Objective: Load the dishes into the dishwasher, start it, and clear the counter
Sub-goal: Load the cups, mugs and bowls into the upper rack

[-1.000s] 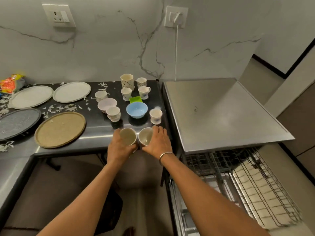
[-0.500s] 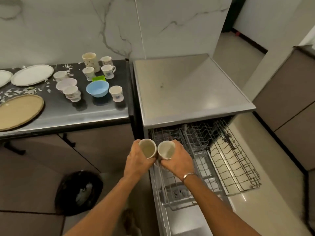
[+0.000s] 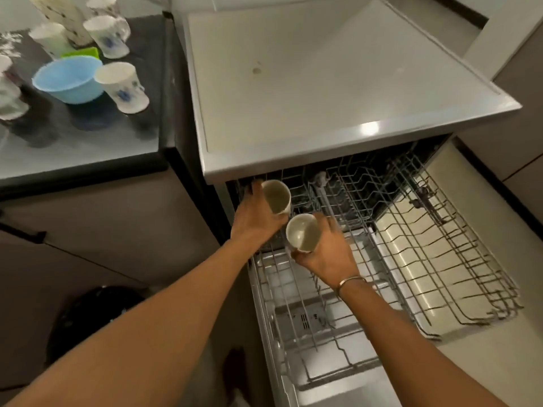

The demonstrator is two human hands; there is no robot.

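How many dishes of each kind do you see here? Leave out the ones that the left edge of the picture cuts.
carried cups: 2
cups on the counter: 5
blue bowl: 1
green item: 1
Total: 9

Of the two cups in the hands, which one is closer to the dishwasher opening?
The cup in the left hand. It sits at the rack's back left, just under the dishwasher top; the right hand's cup is nearer the person.
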